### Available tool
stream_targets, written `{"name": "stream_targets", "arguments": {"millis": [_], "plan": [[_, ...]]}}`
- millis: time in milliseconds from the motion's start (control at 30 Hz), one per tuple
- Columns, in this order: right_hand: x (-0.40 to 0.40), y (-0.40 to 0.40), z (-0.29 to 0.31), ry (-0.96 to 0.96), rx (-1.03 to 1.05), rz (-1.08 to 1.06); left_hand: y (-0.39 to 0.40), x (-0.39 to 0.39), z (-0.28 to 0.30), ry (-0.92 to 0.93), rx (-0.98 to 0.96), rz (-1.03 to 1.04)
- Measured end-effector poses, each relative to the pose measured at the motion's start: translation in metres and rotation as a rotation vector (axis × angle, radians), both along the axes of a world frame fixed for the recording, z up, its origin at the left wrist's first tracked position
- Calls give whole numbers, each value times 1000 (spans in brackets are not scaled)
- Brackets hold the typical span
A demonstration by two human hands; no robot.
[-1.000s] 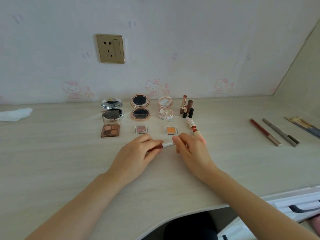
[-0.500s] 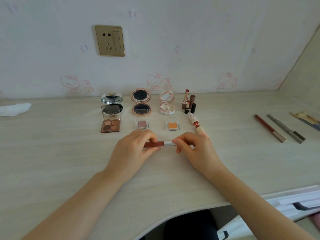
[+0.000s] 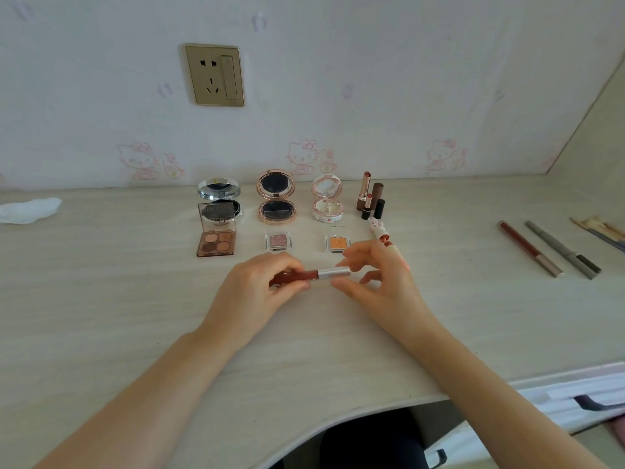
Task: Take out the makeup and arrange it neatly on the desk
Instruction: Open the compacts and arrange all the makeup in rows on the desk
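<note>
A lip gloss tube [image 3: 318,275] with a red body and a silver cap lies level just above the desk [image 3: 101,316] in front of me. My left hand [image 3: 257,292] grips the red body. My right hand [image 3: 385,282] pinches the silver cap between thumb and index finger. Behind them stand three open compacts: silver [image 3: 220,198], rose-gold [image 3: 276,199] and white [image 3: 327,201]. In front of those lie a brown eyeshadow palette [image 3: 216,243], a pink pan [image 3: 278,241] and an orange pan [image 3: 337,243]. Upright lipsticks [image 3: 370,196] stand to the right.
A patterned lipstick [image 3: 378,228] lies just behind my right hand. A red pencil [image 3: 529,248] and a grey pencil [image 3: 563,250] lie at the far right, with brushes [image 3: 602,230] beyond. A white tissue [image 3: 28,209] sits far left. An open drawer [image 3: 575,397] is at lower right.
More of the tube's red body shows between my hands than a second ago. My right fingers have shifted to the end of the silver cap.
</note>
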State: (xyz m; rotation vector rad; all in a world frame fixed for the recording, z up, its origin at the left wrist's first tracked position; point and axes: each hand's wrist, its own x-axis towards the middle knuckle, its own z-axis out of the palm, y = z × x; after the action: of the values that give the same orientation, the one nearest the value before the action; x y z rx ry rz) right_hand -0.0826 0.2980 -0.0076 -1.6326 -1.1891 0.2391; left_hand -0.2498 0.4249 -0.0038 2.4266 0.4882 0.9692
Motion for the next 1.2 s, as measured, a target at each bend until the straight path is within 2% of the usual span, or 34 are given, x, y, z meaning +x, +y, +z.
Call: {"name": "stream_targets", "arguments": {"millis": [67, 200, 467, 633, 733, 900, 1067, 1133, 1200], "plan": [[-1, -1, 1, 8, -31, -3, 1, -1, 0, -12, 23, -1], [-2, -3, 2, -112, -78, 13, 0, 0, 1, -11, 59, -17], [-2, -2, 2, -158, -25, 19, -1, 0, 3, 14, 107, 12], [-2, -3, 1, -72, -59, 29, -3, 0, 2, 3, 116, 7], [-2, -4, 0, -122, -121, 7, -3, 0, 3, 2, 123, 4], [-1, -3, 0, -130, -59, 55, -2, 0, 2, 5, 114, 5], [-3, -6, 2, -86, -36, 59, -2, 1, 1, -3, 135, -15], [-4, -5, 2, -28, -71, 40, -2, 1, 1, -8, 129, -13], [-3, -5, 2, -52, -115, 33, -1, 1, 1, -14, 125, -17]]}}
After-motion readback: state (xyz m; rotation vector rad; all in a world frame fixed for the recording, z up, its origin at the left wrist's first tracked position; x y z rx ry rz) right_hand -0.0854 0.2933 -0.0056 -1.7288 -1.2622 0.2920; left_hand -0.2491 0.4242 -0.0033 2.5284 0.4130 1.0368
